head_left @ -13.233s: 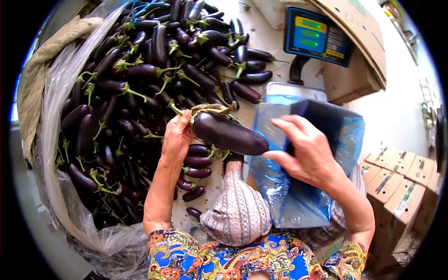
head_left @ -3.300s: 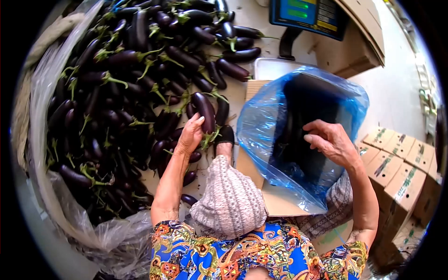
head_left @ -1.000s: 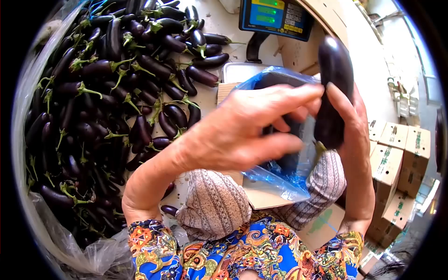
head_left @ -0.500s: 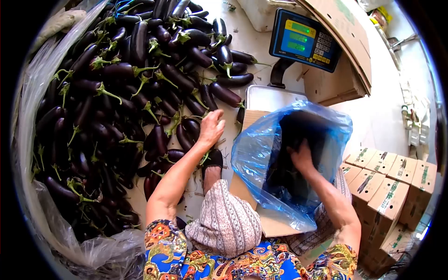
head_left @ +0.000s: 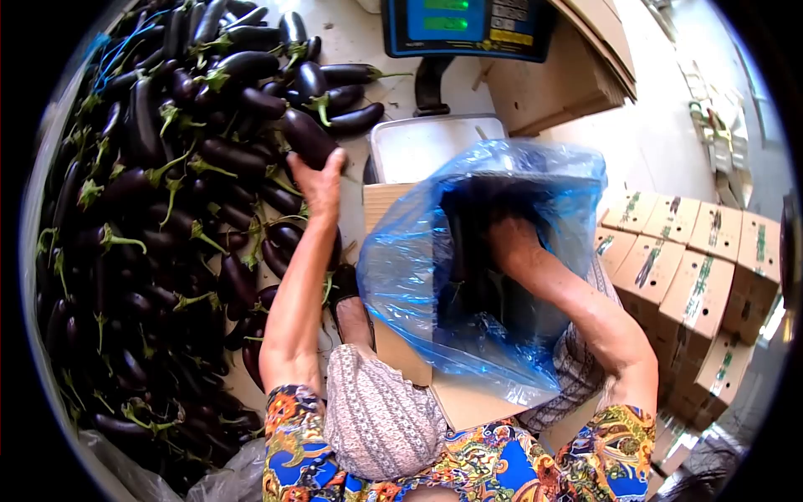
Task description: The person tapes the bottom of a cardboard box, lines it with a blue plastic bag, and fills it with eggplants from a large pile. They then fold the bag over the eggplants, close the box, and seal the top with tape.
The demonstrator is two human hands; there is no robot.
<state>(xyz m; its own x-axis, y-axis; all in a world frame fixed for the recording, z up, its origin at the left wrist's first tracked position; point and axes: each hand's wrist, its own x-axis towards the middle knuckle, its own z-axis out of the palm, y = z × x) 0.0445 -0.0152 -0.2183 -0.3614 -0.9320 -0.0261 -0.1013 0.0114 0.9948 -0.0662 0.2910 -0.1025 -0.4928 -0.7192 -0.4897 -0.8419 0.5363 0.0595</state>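
My left hand (head_left: 320,182) has its thumb and fingers around the lower end of a dark purple eggplant (head_left: 306,134) at the right edge of a large heap of eggplants (head_left: 159,213). My right hand (head_left: 512,243) reaches down inside a cardboard box (head_left: 401,347) lined with a blue plastic bag (head_left: 393,276). Its fingers are lost in the dark of the box. Eggplants lie in the box, but shadow hides most of them. The box stands tilted between my knees, in front of the scale's metal plate (head_left: 431,142).
A digital scale display (head_left: 468,29) rises on a post behind the plate. Flat cardboard sheets (head_left: 552,84) lean at its right. Several closed cartons (head_left: 690,276) are stacked on the right. Clear plastic sheeting (head_left: 234,468) edges the heap.
The view has swung, so the scene sits further left and higher. My left hand has gone from hovering over the heap's edge to gripping an eggplant. My right hand has shifted within the box.
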